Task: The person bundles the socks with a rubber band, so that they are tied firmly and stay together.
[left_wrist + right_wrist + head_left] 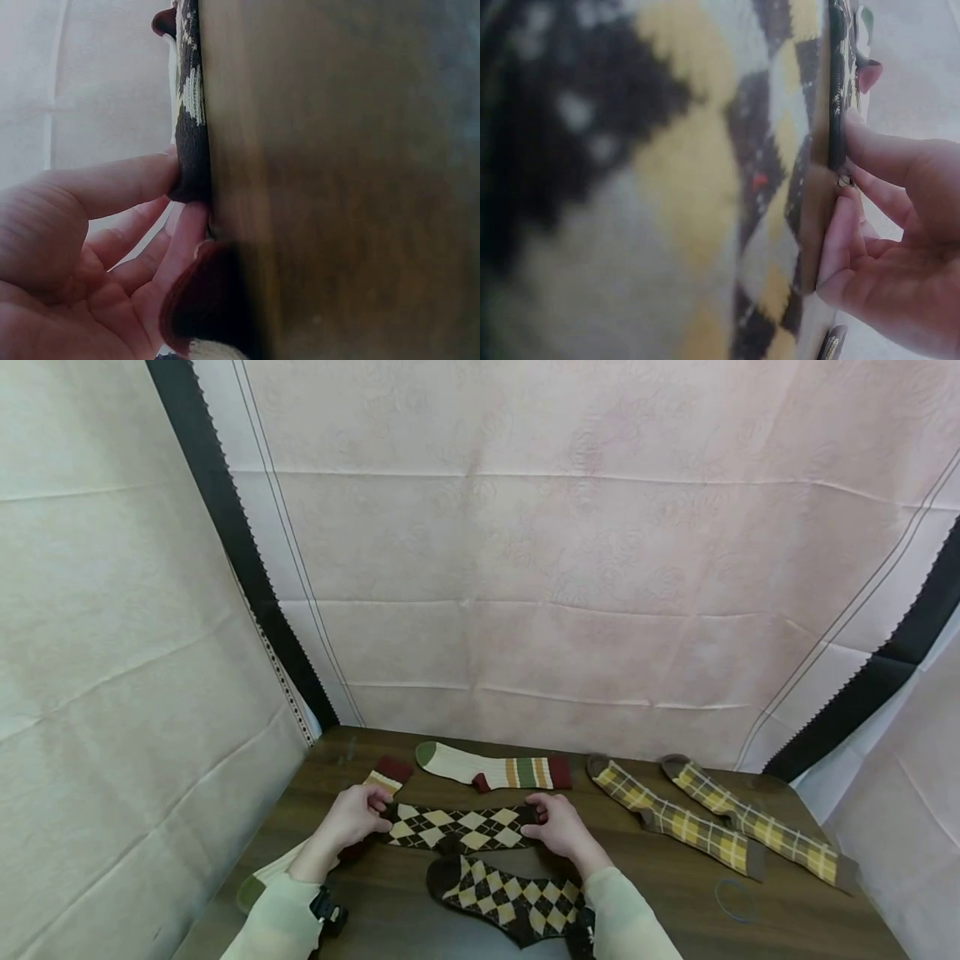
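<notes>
A dark argyle sock [465,828] with cream and tan diamonds lies flat across the table between both hands. My left hand [354,820] pinches its left end, with the thumb on top in the left wrist view. At the sock's other end, my right hand [564,833] holds the edge between thumb and fingers. Nearer to me is a matching argyle sock [510,897], partly covered by the right wrist. Under the left forearm lies a cream sock [279,865] with a dark red cuff, its middle hidden.
Behind the hands lies another cream sock [457,762] with green, orange and dark red stripes. Two yellow plaid socks [667,818] lie slantwise on the right. A thin blue loop [731,902] rests on the wooden table [660,910]. Pale fabric walls [562,568] enclose the table.
</notes>
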`<state>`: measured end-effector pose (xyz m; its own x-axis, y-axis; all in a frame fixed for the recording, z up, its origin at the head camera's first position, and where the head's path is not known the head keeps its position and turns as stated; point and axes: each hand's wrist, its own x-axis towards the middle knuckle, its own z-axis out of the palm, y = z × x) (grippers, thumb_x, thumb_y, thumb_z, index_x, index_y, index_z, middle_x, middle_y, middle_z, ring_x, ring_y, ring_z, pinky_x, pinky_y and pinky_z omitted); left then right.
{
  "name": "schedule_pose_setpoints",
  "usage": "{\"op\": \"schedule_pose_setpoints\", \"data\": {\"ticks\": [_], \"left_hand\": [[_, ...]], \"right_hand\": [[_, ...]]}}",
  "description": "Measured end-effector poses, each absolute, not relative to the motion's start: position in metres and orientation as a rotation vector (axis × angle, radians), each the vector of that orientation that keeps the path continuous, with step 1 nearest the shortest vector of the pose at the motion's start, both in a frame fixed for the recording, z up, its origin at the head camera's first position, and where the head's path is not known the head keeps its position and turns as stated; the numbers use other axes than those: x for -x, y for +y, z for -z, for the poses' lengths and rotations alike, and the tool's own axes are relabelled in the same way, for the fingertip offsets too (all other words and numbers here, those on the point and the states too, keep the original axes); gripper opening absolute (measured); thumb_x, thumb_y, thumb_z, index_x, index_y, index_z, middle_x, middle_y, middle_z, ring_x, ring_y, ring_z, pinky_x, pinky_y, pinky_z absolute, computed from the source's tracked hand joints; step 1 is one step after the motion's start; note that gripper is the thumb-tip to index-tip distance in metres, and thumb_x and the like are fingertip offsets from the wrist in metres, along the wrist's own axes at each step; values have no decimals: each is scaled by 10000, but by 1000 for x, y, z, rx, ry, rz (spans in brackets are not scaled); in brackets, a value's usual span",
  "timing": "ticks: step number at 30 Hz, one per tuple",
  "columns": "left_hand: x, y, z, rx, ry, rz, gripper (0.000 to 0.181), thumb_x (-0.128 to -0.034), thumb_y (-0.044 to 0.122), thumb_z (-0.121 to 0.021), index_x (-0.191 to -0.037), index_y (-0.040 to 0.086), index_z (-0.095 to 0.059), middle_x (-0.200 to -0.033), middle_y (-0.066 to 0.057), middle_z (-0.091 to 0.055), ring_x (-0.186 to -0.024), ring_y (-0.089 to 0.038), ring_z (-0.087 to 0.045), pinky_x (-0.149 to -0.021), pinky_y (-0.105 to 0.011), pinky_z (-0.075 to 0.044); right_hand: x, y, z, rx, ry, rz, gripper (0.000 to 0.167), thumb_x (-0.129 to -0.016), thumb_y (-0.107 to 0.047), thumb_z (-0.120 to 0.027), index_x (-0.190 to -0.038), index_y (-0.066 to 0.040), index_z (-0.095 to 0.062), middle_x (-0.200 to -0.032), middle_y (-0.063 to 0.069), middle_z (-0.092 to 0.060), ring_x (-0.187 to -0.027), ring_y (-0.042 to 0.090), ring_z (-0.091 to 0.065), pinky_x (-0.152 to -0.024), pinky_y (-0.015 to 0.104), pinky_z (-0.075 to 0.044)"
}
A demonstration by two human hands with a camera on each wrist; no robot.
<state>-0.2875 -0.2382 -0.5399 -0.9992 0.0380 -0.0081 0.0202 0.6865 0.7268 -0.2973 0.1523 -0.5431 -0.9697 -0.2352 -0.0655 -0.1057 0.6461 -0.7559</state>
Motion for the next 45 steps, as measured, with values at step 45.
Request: {"op": "schedule_pose_setpoints", "data": {"ticks": [45], "left_hand": [[283,-239,539,39,2775,-1326,275,-793,-49,-862,-1040,15,-759,-947,-67,-692,-781,-194,-630,-556,-357,-539]], "right_hand": [[294,147,545,101,2705,1238,256,-916,-73,-855,-1082,-33,-664,-966,54,-602,-903,249,-537,-813,416,-489]]}}
